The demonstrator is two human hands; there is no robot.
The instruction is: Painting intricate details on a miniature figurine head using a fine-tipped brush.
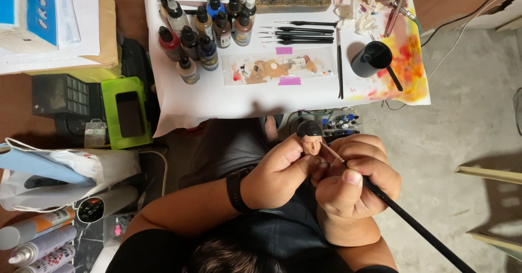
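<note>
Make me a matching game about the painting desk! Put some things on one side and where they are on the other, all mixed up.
Things:
1. small figure head with dark hair
2. thin black-handled paintbrush
3. black cup
4. cluster of dark dropper paint bottles

Places:
A. on the white paper, upper left part
B. in the left hand
C. on the colour-stained paper, lying on its side
D. in the right hand

Pairs: 1-B, 2-D, 3-C, 4-A

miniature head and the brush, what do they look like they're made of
Miniature head: likely resin or plastic, matte; smooth moulded dark hair, skin-toned painted face, pinched in the left hand. Brush in the right hand: glossy black handle, wood or plastic, unclear which; its tip meets the face.
</note>
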